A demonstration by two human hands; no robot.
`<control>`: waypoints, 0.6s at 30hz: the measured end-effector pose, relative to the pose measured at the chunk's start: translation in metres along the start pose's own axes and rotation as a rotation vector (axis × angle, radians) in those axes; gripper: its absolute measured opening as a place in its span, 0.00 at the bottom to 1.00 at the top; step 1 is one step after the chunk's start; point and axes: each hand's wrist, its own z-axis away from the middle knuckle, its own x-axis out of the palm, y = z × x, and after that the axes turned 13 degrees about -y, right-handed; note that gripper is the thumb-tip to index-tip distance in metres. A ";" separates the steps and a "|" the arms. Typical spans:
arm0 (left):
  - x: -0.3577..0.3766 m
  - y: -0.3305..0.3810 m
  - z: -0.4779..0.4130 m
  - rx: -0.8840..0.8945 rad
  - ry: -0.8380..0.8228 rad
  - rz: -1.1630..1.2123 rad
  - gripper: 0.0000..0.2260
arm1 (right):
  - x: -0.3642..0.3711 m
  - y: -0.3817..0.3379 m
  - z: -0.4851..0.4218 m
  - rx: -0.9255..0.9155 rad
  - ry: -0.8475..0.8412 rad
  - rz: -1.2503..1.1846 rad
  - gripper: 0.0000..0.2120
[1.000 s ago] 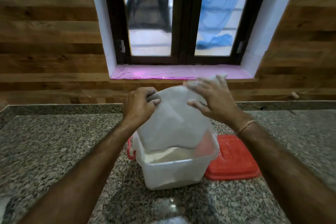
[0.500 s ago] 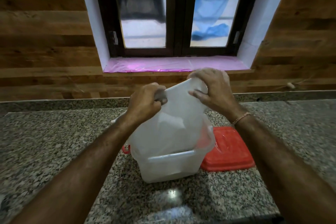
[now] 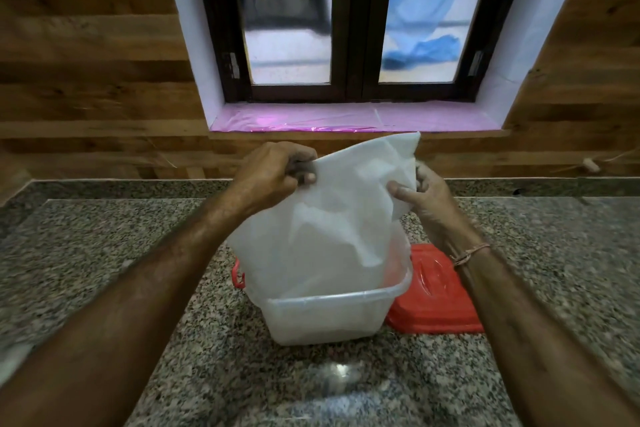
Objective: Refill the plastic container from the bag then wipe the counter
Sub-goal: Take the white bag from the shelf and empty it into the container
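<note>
Head camera: You hold a translucent white plastic bag (image 3: 332, 229) upended over an open plastic container (image 3: 329, 319) on the speckled granite counter (image 3: 104, 253), below a dark-framed window (image 3: 346, 28) with a pink-lined sill (image 3: 346, 118). Your left hand (image 3: 277, 173) pinches the bag's raised end at its left corner, fingers curled round the film. Your right hand (image 3: 424, 196) pinches the right edge a little lower, thumb in front. The bag hangs slack between them, its long axis nearly upright and leaning toward the upper right, its lower end dropped inside the container's rim. The container stands directly beneath your hands and nearer your body, its red side latch (image 3: 238, 276) showing at the left. Its red lid (image 3: 436, 298) lies flat just beside it on the right, under your right forearm (image 3: 519, 322). How much has gone in cannot be read through the cloudy wall, though the bag looks mostly limp, which suggests the pour is near its end. The move ahead likely turns on that upright line: the bag should rise straight off the container so its mouth clears the rim without dragging the container or scattering contents. The right hand sits nearer the lid. The wipe is not yet begun.
</note>
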 end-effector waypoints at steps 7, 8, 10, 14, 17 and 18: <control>-0.005 -0.045 0.052 -0.327 -0.049 0.366 0.08 | -0.014 0.014 -0.011 -0.073 0.188 -0.173 0.18; 0.000 -0.050 0.061 -0.342 0.010 0.542 0.09 | -0.014 0.017 -0.011 -0.073 0.174 -0.186 0.18; 0.013 -0.054 0.072 -0.370 0.201 0.788 0.10 | -0.016 0.025 -0.010 -0.031 0.112 -0.135 0.18; 0.034 -0.048 0.071 -0.329 0.545 1.010 0.08 | -0.024 0.042 -0.011 0.080 -0.011 0.145 0.12; 0.064 -0.039 0.078 -0.400 0.486 0.999 0.16 | -0.022 0.034 -0.014 0.034 0.036 0.055 0.10; 0.077 -0.036 0.082 -0.451 0.402 0.965 0.18 | -0.021 0.030 -0.017 0.017 0.042 0.026 0.11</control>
